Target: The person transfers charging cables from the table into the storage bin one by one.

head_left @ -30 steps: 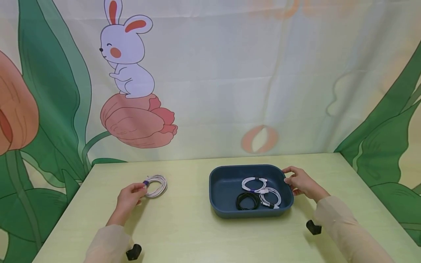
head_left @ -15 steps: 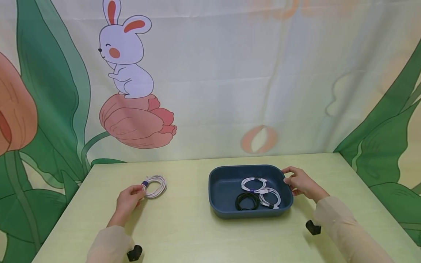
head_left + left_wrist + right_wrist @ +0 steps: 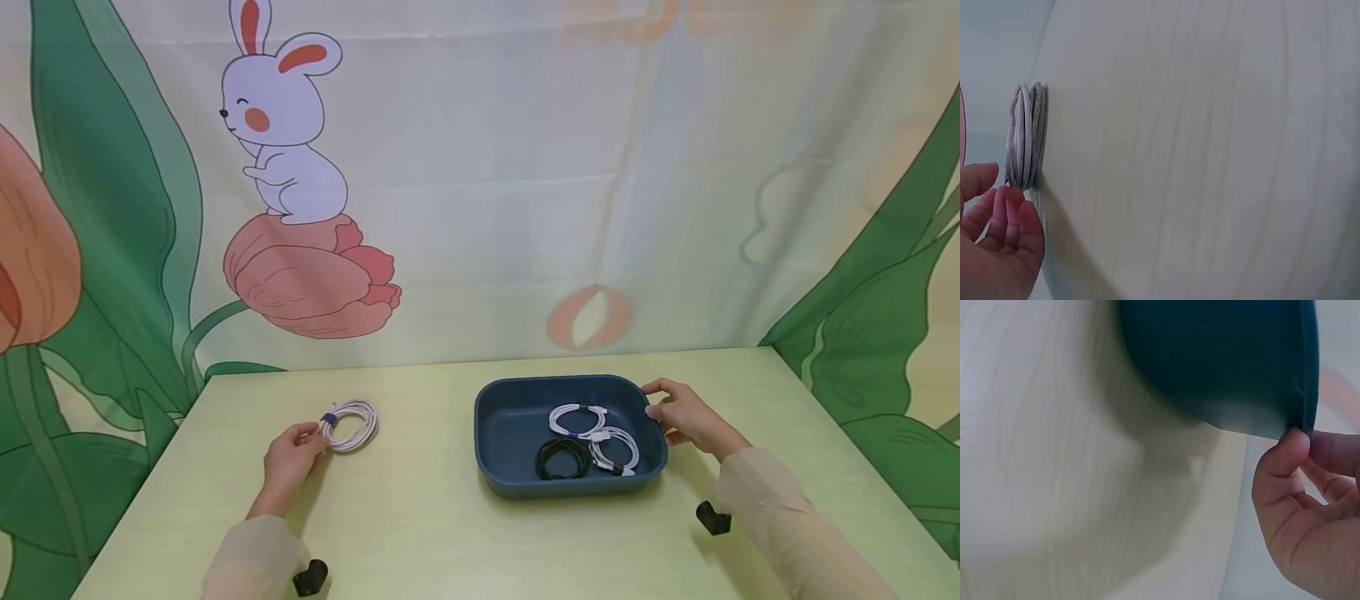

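Observation:
A coil of white cable (image 3: 367,433) with a purple tie lies on the left part of the table. My left hand (image 3: 288,458) is at the coil's left edge. In the left wrist view the fingertips are right at the lower end of the coil, while the thumb (image 3: 979,178) stands a little apart from it. On the right, my right hand (image 3: 693,421) pinches the rim of a dark blue tray (image 3: 502,479) between thumb and fingers. Inside that tray lie two white cable coils (image 3: 577,408) and a black cable coil (image 3: 542,461).
The pale wooden table (image 3: 420,533) ends at a hanging cloth backdrop (image 3: 480,208) printed with a rabbit and flowers. A black block-like piece sits by each sleeve, the right one (image 3: 712,518) and the left one (image 3: 311,577).
My left hand has drawn back slightly to the left from the cable coil, which stays on the table. The right hand and the tray keep their places.

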`<state>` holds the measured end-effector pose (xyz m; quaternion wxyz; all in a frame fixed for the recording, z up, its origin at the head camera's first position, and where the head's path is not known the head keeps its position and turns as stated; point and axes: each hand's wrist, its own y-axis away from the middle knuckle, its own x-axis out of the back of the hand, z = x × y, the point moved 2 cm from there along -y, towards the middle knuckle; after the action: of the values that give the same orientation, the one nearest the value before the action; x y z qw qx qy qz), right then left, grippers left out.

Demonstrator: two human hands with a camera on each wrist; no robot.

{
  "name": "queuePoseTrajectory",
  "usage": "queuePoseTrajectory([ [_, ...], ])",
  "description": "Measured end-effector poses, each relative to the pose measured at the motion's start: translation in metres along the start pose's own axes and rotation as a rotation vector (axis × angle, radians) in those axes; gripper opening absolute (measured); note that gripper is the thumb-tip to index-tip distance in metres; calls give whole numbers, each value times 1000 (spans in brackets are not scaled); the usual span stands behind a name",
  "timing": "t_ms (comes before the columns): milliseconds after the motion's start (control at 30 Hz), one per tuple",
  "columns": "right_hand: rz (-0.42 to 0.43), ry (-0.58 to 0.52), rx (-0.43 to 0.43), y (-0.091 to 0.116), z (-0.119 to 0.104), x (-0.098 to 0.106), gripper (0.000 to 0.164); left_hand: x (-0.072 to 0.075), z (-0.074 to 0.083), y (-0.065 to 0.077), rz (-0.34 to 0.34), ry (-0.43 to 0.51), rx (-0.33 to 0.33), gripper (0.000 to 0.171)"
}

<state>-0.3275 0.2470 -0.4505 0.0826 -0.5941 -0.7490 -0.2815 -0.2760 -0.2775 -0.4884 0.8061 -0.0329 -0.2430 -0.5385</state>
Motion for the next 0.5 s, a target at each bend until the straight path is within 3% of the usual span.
queuePoseTrajectory([
  [500,-2,4,-8,0,0,0,41,-2,-8,-1,60,-13,-17,34],
])
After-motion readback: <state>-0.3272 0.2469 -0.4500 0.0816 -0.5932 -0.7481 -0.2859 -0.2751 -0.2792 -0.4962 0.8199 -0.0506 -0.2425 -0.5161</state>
